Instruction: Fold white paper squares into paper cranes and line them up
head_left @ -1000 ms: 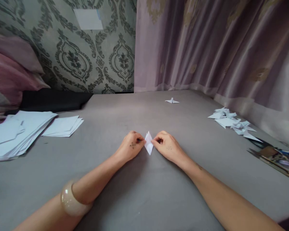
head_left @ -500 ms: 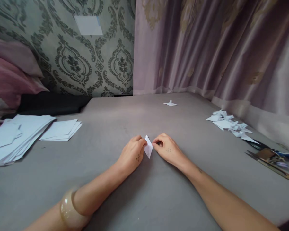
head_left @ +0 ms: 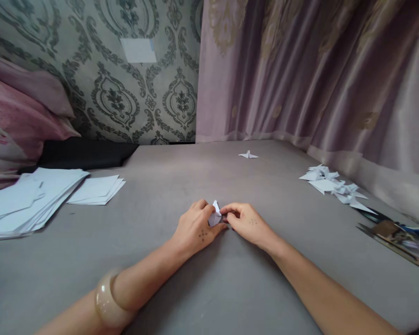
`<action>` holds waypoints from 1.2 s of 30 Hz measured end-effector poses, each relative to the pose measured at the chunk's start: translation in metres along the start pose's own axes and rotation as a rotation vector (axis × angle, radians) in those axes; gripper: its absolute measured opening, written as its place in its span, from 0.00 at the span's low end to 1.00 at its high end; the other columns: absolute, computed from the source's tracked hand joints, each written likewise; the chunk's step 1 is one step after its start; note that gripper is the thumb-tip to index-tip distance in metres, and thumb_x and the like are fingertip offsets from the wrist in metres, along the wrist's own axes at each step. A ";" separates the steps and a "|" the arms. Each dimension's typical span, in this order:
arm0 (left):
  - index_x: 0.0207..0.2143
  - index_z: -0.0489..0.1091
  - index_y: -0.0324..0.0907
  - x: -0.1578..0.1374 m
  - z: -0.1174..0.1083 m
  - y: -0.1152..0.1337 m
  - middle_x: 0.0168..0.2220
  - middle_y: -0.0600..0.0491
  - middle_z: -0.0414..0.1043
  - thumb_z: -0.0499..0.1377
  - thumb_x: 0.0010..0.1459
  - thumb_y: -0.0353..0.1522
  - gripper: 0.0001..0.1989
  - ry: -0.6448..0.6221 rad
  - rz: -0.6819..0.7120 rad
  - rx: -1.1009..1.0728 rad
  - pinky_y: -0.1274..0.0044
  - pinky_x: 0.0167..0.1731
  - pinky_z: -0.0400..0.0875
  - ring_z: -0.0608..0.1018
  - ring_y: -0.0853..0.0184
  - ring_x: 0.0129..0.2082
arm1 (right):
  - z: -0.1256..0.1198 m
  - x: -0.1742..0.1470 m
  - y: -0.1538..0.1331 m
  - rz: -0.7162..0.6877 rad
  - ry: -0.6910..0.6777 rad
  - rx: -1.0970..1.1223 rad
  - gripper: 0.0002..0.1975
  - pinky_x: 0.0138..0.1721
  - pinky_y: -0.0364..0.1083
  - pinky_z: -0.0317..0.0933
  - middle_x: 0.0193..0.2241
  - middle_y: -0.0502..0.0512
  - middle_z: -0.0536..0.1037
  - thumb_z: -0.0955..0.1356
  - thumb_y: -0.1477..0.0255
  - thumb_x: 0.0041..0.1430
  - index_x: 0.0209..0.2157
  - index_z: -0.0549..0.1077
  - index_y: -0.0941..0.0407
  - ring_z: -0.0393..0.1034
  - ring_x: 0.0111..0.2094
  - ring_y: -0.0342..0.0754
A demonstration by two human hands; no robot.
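Observation:
A small piece of folded white paper (head_left: 214,218) is between my two hands, low over the middle of the grey surface (head_left: 181,181). My left hand (head_left: 197,223) grips it from the left, its thumb stretched along the near side. From the right, my right hand (head_left: 246,221) pinches the paper's right edge between thumb and fingers. The fingers cover part of the paper, so its whole shape is hidden. Its narrow tip points away from me.
One folded paper crane (head_left: 248,155) sits far back. A heap of paper cranes (head_left: 330,181) lies at the right, near tools including dark tweezers (head_left: 391,244). Paper sheets (head_left: 56,186) and smaller squares (head_left: 96,190) are stacked left, before a black cloth (head_left: 91,152).
My left thumb has moved out along the paper's near side. The paper's lower point no longer shows, and my right fingers have closed in on its edge. The view has shifted slightly.

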State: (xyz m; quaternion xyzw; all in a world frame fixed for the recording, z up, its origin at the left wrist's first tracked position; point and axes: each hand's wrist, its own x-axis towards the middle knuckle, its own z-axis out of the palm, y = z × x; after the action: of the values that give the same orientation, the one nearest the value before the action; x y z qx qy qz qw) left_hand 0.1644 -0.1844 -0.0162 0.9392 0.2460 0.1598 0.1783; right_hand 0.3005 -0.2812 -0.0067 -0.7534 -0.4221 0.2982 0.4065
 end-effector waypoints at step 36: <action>0.22 0.74 0.39 0.012 -0.006 -0.006 0.37 0.48 0.71 0.56 0.54 0.38 0.14 0.016 -0.239 -0.466 0.69 0.43 0.66 0.73 0.62 0.38 | 0.004 0.004 0.006 -0.069 0.138 0.082 0.06 0.29 0.42 0.61 0.26 0.50 0.76 0.66 0.69 0.53 0.31 0.71 0.56 0.69 0.26 0.42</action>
State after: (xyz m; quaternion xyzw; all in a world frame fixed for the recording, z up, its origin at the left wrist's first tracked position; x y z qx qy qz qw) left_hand 0.1692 -0.1717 -0.0116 0.8358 0.3133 0.1972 0.4054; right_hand 0.3015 -0.2776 -0.0141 -0.7400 -0.4062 0.2482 0.4752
